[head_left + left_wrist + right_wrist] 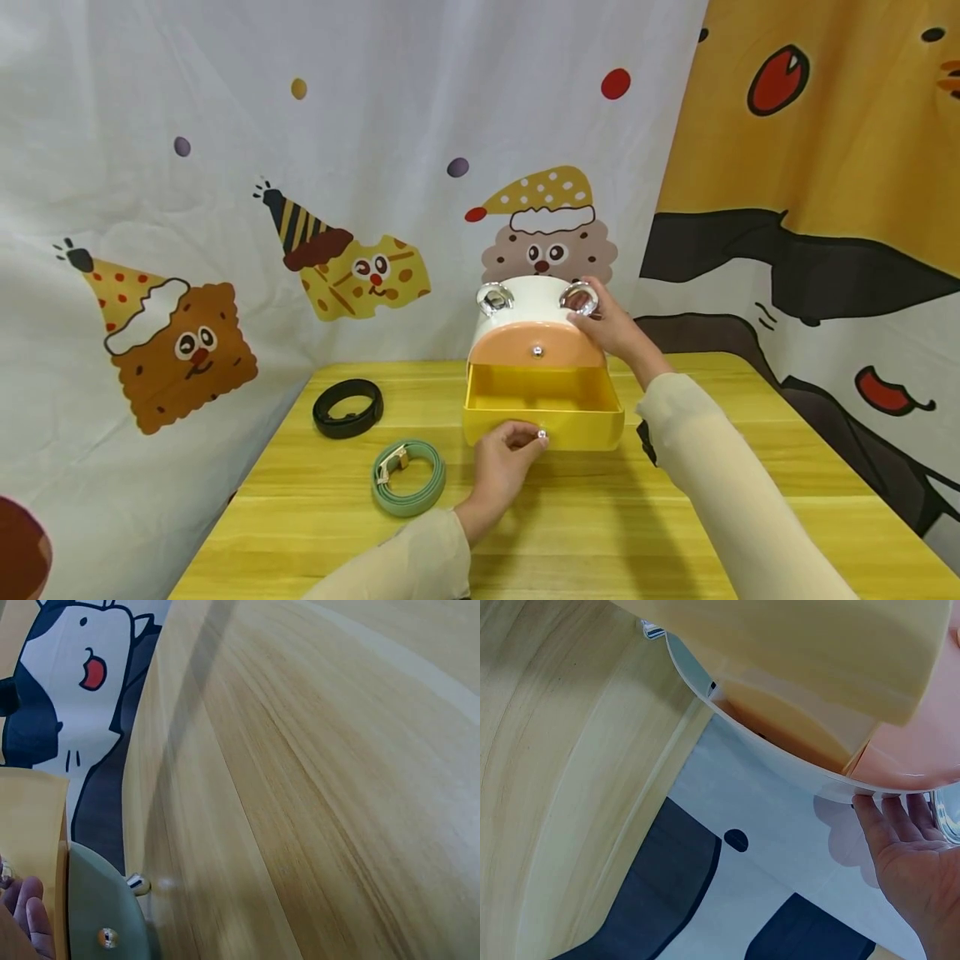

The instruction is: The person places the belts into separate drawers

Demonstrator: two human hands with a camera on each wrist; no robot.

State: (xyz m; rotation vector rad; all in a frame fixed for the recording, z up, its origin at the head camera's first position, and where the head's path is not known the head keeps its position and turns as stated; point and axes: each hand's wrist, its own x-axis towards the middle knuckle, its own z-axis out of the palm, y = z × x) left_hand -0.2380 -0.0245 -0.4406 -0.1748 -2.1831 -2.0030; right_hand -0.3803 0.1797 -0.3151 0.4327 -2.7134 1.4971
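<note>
A small drawer cabinet with a white shell [534,298] and two silver rings on top stands at the middle of the table. Its yellow drawer [577,429] is pulled out, and the inside shows bare. My left hand [498,462] pinches the drawer's small round knob [542,434]. On the cabinet's upper right my right hand [615,325] grips the shell by the right ring [579,298], thumb in front; in the right wrist view its fingers touch the side. Above is a closed peach drawer [502,346]; a green front [105,900] shows below in the left wrist view.
Left of the cabinet, a coiled black belt [348,408] and a coiled green belt [408,479] with a gold buckle lie on the wooden table [585,533]. A curtain [420,75] with cartoon prints hangs behind the table.
</note>
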